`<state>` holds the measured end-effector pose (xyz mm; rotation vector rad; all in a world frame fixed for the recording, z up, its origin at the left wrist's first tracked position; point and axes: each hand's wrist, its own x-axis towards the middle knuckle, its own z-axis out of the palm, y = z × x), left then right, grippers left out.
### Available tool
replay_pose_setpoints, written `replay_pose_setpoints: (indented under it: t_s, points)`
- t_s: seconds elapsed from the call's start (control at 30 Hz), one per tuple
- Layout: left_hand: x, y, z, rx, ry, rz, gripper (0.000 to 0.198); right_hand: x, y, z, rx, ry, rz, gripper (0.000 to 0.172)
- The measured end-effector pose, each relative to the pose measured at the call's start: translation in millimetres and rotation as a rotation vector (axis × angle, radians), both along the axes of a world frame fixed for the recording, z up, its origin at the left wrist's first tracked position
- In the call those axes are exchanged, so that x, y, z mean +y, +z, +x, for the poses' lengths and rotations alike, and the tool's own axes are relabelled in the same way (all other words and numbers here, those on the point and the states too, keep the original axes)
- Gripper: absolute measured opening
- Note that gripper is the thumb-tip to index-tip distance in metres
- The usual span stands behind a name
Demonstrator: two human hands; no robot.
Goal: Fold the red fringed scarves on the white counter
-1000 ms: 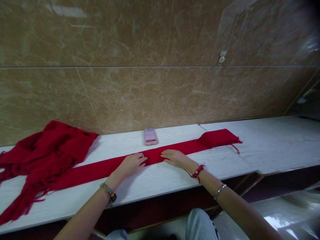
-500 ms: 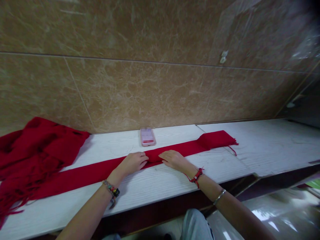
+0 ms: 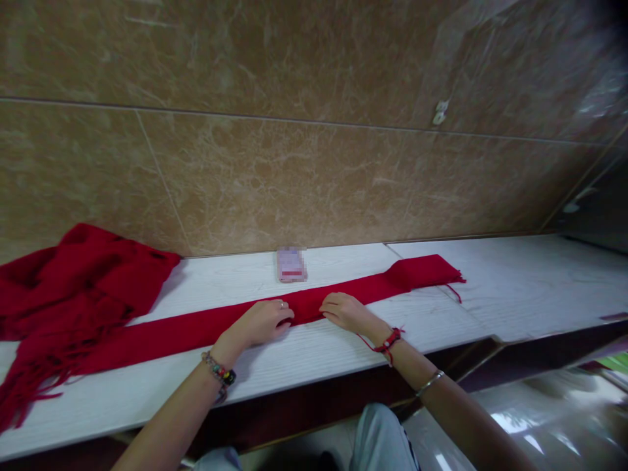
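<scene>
A long red scarf (image 3: 186,330), folded into a narrow band, stretches across the white shelf (image 3: 314,356) from lower left to upper right. Its fringed right end (image 3: 432,269) lies flat. My left hand (image 3: 262,322) rests palm down on the band near its middle, fingers curled at the near edge. My right hand (image 3: 346,311) lies just to the right of it, fingers pinching the band's near edge. A small gap of red cloth shows between the two hands.
A heap of red fringed scarves (image 3: 73,294) lies at the shelf's left end. A pink phone (image 3: 291,264) sits by the brown marble wall (image 3: 314,163), behind the hands. The shelf's front edge runs just below my wrists. My knees show below.
Both hands stay on the middle of the scarf band and have shifted only slightly; the right hand moved a little to the right. The camera view tilted a bit.
</scene>
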<state>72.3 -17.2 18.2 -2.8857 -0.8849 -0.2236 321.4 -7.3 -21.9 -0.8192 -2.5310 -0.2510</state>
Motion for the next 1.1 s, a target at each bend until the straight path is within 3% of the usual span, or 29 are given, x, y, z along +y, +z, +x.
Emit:
replay_pose_setpoints:
  t_s: [0.3,0.43,0.6,0.7,0.8,0.97,1.1]
  points:
    - [2,-2.2,3,-0.075,0.003,-0.053,0.017,0,-0.7,0,-0.02,0.013,0.002,0.02]
    - [6,-13.1,2,-0.108,0.003,-0.108,0.035,1,-2.4,-1,-0.009,0.014,0.023,0.021]
    - [9,-20.2,1,-0.091,0.093,-0.106,0.044,0,-4.2,0,-0.024,0.046,0.064,0.02]
    - [10,-18.8,1,-0.071,0.11,-0.081,0.04,-1,-5.4,2,-0.057,0.073,0.04,0.018]
    - [9,-15.5,-1,-0.055,0.044,-0.077,0.037,-2,-5.2,4,-0.046,0.071,-0.006,0.018]
    - [7,-10.7,-6,-0.019,-0.057,-0.162,0.04,-6,1.7,4,-0.002,0.052,-0.056,0.018]
    - [6,-6.0,-6,-0.021,-0.051,-0.218,0.039,-6,5.5,2,0.013,0.018,-0.091,0.018]
